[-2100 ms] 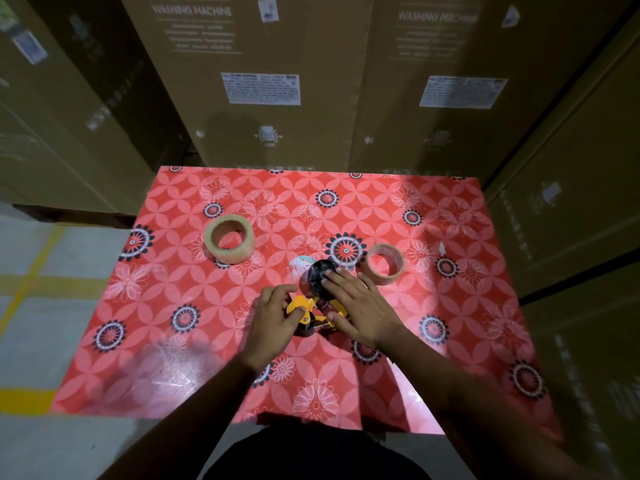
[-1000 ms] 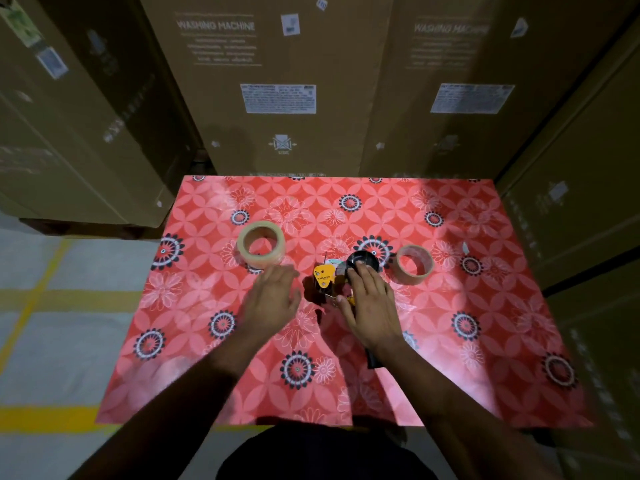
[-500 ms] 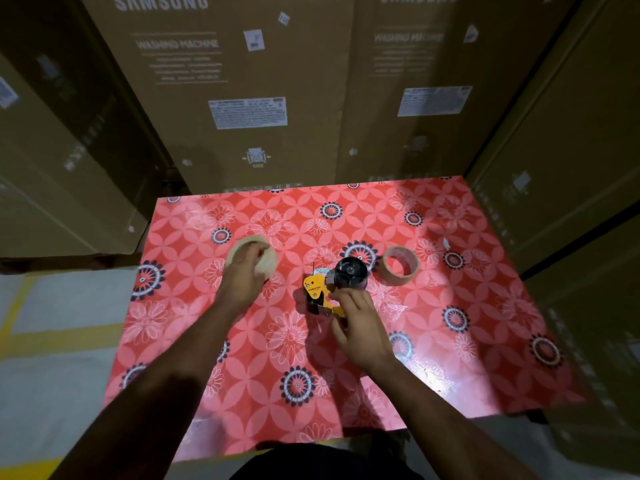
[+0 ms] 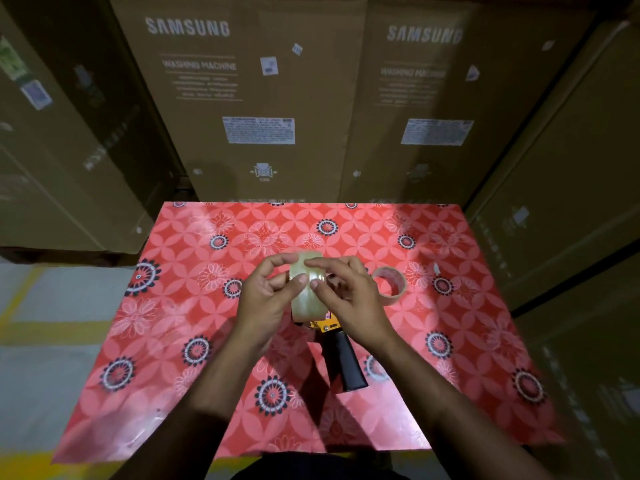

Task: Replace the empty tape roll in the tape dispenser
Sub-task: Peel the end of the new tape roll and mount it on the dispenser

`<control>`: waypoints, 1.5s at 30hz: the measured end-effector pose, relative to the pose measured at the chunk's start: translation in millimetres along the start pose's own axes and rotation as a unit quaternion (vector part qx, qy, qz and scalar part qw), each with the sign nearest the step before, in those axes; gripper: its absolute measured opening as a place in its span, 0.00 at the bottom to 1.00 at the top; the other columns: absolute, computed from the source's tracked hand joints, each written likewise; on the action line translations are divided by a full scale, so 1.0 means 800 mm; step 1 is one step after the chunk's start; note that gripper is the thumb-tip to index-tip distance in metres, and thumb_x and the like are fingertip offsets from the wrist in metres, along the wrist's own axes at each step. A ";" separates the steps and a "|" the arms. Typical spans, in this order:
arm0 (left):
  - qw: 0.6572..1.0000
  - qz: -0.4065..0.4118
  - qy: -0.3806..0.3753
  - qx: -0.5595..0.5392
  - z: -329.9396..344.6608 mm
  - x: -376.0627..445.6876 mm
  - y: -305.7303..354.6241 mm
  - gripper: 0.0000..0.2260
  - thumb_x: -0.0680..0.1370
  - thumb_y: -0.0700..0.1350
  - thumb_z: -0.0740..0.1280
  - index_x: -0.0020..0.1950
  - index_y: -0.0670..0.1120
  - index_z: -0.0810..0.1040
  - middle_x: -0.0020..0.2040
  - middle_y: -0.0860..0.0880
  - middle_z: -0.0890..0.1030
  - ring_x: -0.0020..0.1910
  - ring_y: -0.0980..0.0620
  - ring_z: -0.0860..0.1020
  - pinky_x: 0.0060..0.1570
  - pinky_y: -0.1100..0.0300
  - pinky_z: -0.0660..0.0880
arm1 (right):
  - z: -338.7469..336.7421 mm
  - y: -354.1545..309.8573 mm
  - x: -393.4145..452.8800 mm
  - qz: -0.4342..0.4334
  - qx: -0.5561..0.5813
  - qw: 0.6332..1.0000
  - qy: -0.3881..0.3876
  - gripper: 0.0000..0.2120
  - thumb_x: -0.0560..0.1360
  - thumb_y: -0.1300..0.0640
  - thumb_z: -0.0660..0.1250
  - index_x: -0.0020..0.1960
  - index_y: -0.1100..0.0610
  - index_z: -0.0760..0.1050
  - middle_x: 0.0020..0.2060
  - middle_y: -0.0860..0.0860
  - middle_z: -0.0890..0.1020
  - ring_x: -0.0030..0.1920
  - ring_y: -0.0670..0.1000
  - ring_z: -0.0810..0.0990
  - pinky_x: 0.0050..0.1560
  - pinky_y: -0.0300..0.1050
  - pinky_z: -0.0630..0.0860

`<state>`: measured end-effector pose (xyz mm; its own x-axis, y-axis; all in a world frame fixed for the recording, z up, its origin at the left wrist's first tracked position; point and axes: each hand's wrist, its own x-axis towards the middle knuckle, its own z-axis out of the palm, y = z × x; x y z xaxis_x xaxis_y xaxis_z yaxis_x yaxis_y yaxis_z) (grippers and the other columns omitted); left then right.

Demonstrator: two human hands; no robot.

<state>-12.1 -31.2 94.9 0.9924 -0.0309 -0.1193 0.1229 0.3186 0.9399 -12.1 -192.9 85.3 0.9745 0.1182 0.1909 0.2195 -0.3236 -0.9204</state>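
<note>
A full roll of clear tape [image 4: 306, 299] stands on edge above the middle of the table, held between both hands. My left hand [image 4: 266, 299] grips its left side with thumb and fingers. My right hand [image 4: 349, 299] holds its right side, fingertips on the outer face. Directly below the roll lies the tape dispenser [image 4: 337, 344], with a yellow body and a black handle pointing toward me; its front part is hidden by the roll and my hands. The empty cardboard core [image 4: 389, 285] lies flat on the table just right of my right hand.
The table [image 4: 173, 341] has a red floral cover. Tall cardboard washing machine boxes [image 4: 242, 98] stand against its far edge and along the right side. Grey floor with yellow lines [image 4: 41, 327] lies to the left.
My left hand picked the full tape roll up from the left of the table and brought it over the dispenser. My right hand left the dispenser and took the roll's other side.
</note>
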 end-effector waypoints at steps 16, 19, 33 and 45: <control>0.985 0.097 0.003 0.140 0.052 -0.038 -0.025 0.13 0.78 0.32 0.69 0.55 0.49 0.83 0.47 0.48 0.87 0.47 0.54 0.84 0.48 0.60 0.79 | -0.062 0.014 -0.042 0.010 0.107 0.994 -0.001 0.12 0.75 0.60 0.75 0.58 0.51 0.86 0.40 0.41 0.83 0.40 0.42 0.79 0.44 0.38 0.73; 0.989 0.081 -0.033 0.119 0.057 -0.044 -0.025 0.18 0.75 0.26 0.69 0.61 0.42 0.81 0.53 0.48 0.87 0.53 0.52 0.84 0.51 0.61 0.79 | -0.065 0.013 -0.044 0.027 0.109 0.993 0.034 0.12 0.75 0.61 0.76 0.56 0.49 0.87 0.34 0.45 0.83 0.36 0.42 0.77 0.40 0.38 0.73; 0.988 0.097 -0.027 0.115 0.060 -0.047 -0.028 0.18 0.74 0.28 0.72 0.61 0.43 0.81 0.56 0.51 0.87 0.57 0.54 0.84 0.56 0.62 0.79 | -0.073 0.009 -0.044 0.029 0.096 0.994 0.042 0.11 0.75 0.60 0.76 0.55 0.48 0.86 0.31 0.39 0.79 0.32 0.39 0.75 0.37 0.36 0.72; 0.985 0.107 -0.054 0.122 0.052 -0.042 -0.031 0.19 0.72 0.26 0.72 0.60 0.41 0.81 0.50 0.50 0.87 0.50 0.54 0.84 0.50 0.62 0.79 | -0.073 0.000 -0.045 0.018 0.094 0.995 0.036 0.13 0.77 0.63 0.73 0.53 0.45 0.85 0.38 0.35 0.85 0.39 0.38 0.83 0.44 0.34 0.76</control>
<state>-48.2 -77.7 88.9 0.9893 -0.0929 0.1124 -0.1039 0.0924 0.9903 -44.4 -252.0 98.7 0.9840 0.0390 0.1739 0.1777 -0.1438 -0.9735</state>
